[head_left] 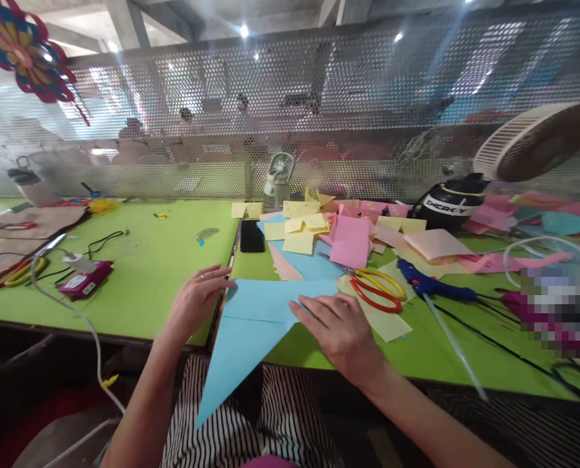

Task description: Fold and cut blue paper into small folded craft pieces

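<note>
A folded sheet of blue paper [244, 344] lies at the table's front edge, its long pointed corner hanging over my lap. A straight fold or overlap line crosses its upper part. At its upper left corner is my left hand [197, 298], fingers stretched out and fingertips touching the paper. My right hand [341, 335] rests on the paper's right side, its fingers lying extended on the sheet. Right beyond that hand are scissors [378, 292] with red and yellow handles. A black phone [252, 236] lies beyond the paper's upper left part.
Behind lie cut yellow pieces [298, 242] and a pink sheet [350, 242]. A blue glue gun [434, 286] with a glue stick [458, 354] lies right. A bottle [276, 185], black jug [448, 207] and fan [538, 143] stand before the mesh partition [197, 91]. A purple power strip [85, 279] sits left.
</note>
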`<state>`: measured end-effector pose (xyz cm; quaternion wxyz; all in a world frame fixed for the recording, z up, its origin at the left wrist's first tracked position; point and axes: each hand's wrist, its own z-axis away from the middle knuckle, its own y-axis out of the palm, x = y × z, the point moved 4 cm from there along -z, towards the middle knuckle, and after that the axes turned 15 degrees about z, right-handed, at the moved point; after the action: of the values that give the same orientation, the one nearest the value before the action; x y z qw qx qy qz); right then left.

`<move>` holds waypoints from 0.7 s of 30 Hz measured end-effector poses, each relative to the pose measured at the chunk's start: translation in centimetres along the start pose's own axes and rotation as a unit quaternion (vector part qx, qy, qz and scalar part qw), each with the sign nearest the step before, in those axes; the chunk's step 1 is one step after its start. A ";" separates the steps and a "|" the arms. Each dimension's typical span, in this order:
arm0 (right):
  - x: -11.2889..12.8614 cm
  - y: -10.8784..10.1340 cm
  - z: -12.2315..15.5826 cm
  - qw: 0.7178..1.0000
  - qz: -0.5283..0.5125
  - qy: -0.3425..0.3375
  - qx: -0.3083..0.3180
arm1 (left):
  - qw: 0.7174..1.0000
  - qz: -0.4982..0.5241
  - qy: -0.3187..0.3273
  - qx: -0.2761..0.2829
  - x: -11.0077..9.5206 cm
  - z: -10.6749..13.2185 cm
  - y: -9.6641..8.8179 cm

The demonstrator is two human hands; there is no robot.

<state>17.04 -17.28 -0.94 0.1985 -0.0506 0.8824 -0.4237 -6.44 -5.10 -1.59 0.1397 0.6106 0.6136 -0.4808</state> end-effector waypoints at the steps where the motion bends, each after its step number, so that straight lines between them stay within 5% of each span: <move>1: 0.4 0.9 0.6 1.000 0.007 -0.006 0.022 | 0.998 -0.057 0.006 0.020 0.3 0.4 0.1; 6: 0.1 2.7 2.1 0.993 -0.056 -0.025 0.101 | 0.979 -0.132 0.019 0.152 -0.2 2.3 4.2; 10: 0.6 2.7 0.3 0.981 -0.131 -0.003 0.143 | 0.944 -0.218 0.029 0.244 -0.4 3.2 8.1; 16: 4.7 6.5 -1.9 0.957 -0.185 0.004 0.224 | 0.928 -0.267 0.027 0.260 0.9 4.1 9.5; 21: 2.4 7.8 0.8 0.956 -0.161 0.050 0.240 | 0.934 -0.261 0.045 0.241 0.8 4.4 9.3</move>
<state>15.76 -13.53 -8.10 0.0893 -0.1220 0.7433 -0.6516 -0.16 -9.89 -8.24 -0.1698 0.4648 0.6228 -0.6060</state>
